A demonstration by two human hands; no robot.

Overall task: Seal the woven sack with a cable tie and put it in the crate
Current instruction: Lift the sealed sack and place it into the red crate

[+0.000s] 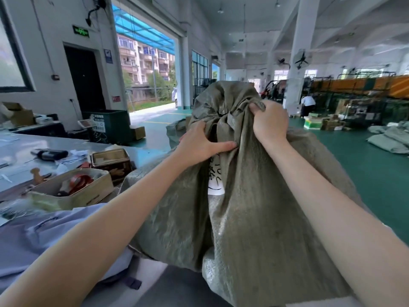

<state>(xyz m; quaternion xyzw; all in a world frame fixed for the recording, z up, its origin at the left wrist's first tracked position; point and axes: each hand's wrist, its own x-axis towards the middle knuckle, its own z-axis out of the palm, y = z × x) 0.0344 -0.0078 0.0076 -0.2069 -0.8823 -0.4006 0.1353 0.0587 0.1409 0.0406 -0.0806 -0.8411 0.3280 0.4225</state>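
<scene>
While both hands are clamping the gathered neck, the sack [254,207] is standing upright directly ahead of the body, long axis roughly vertical, mouth end uppermost. Left hand [202,141] is pressing fabric just below the bunch, fingers curled in, thumb extended. Right hand [269,121] is fisting a fold slightly higher, so nearer the mouth. No cable tie is showing on the neck; sealing judged not yet done. Left of the sack, a table [73,144] is carrying an open box [73,191] and a tin [110,159]. Crate unidentified; a dark bin [108,125] is sitting beyond the table. Green floor [376,169] lying clear to the right
</scene>
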